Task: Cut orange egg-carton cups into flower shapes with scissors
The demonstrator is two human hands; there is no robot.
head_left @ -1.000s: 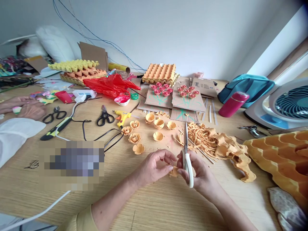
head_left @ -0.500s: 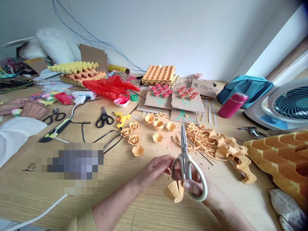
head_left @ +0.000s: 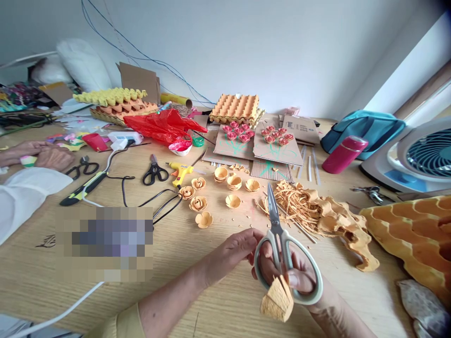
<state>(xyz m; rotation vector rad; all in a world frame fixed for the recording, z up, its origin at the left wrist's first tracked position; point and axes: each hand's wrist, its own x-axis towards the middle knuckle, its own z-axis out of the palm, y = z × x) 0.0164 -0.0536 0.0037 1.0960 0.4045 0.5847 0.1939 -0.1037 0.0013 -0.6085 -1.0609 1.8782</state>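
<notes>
Keep those blades (head_left: 272,202) pointed away, cos the right hand (head_left: 299,277)'s grip is closed round scissors (head_left: 276,226) and cardboard cup (head_left: 277,301), left hand (head_left: 239,249) half-curled, can't tell if empty.

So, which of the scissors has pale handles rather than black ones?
The pale pair is in the right hand. The scissors beside the yellow glue gun and the set near the other person's hands have black handles.
</notes>
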